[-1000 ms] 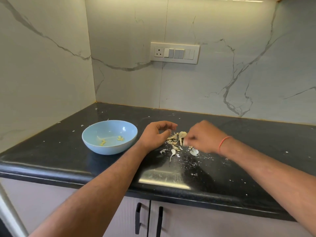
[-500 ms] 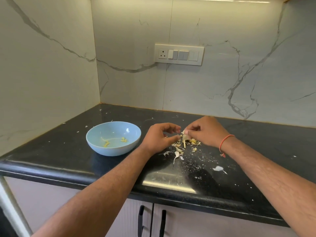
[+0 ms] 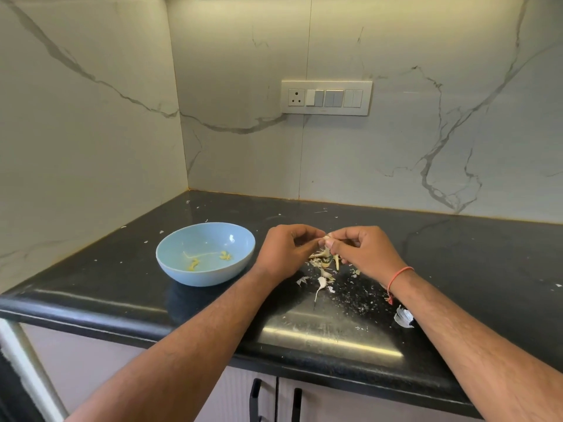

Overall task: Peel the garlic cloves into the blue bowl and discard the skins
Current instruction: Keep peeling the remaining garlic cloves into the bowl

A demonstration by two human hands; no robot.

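A small garlic clove [image 3: 327, 240] is held above the black counter between both hands. My right hand [image 3: 362, 251] pinches it between thumb and fingers, and the fingertips of my left hand [image 3: 286, 251] pinch it from the left. Under the hands lies a pile of garlic skins and stems [image 3: 324, 266]. The blue bowl [image 3: 179, 263] stands left of my left hand and holds a few small yellowish bits [image 3: 225, 255]. A larger white skin [image 3: 403, 316] lies near my right forearm.
The black counter [image 3: 122, 269] is strewn with small skin flakes and ends at a rounded front edge [image 3: 320, 357]. Marble walls meet in a corner behind the bowl. A switch panel [image 3: 326, 97] sits on the back wall. Cabinet doors with black handles [image 3: 256, 397] are below.
My right hand has lifted a clove from the pile and both hands have come together around it. The white skin now lies further right, by my forearm.
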